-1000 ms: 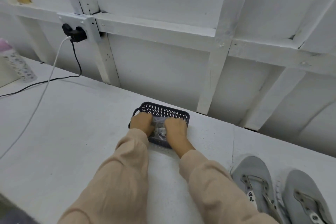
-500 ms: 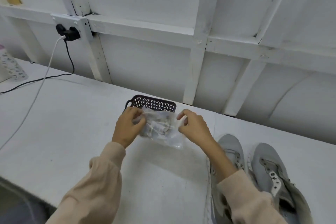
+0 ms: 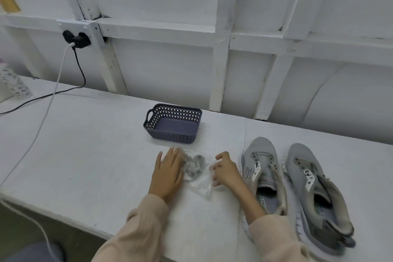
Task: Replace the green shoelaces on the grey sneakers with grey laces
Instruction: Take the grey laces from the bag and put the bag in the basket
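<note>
Laces [image 3: 194,166] – grey, coiled in a clear bag [image 3: 204,187] – lie on the table [image 3: 95,144], left hand [image 3: 169,173] pressing flat on them, right hand [image 3: 226,171] pinching the bag (sneakers [image 3: 263,168] just beside).

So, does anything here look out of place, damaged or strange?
Nothing is spilled or broken. One odd point: both grey sneakers have empty eyelets, and no green lace is in view. The grey laces are inside a clear bag on the table.
</note>
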Tool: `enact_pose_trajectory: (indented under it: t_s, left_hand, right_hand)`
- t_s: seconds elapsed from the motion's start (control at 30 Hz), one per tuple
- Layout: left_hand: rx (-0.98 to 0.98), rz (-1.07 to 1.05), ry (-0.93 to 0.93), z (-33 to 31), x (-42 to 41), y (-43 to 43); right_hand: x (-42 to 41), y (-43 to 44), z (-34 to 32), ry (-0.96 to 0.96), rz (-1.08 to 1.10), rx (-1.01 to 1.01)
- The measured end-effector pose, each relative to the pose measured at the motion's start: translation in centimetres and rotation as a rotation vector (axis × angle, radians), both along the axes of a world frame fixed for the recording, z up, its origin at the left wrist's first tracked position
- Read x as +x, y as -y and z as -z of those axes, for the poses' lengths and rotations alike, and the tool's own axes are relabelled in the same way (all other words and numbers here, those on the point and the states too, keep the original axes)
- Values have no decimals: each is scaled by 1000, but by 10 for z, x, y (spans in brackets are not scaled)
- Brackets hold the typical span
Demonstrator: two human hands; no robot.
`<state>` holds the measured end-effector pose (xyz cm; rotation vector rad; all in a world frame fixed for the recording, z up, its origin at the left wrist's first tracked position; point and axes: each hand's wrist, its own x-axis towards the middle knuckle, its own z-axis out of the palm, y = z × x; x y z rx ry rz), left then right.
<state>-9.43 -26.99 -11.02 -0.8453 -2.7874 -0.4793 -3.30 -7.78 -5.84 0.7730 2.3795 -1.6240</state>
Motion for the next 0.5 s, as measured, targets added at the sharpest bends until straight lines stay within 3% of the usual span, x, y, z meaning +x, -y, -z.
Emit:
enact_pose_trajectory:
  t_s: [0.1,0.2,0.3,0.5]
  left_hand:
    - [-164,21,70,10,-5,2]
    - [-158,34,186,14,-2,3]
    - [-136,-12,222,7,1,4]
    - [0,-17,66,-7,-19,11]
  right_hand:
    - [2,12,23,-121,265,-110]
    - [0,18,34,-191,443,-175]
    - [-4,20,32,-157,449,-172]
    - [-16,13,43,-34,247,-160]
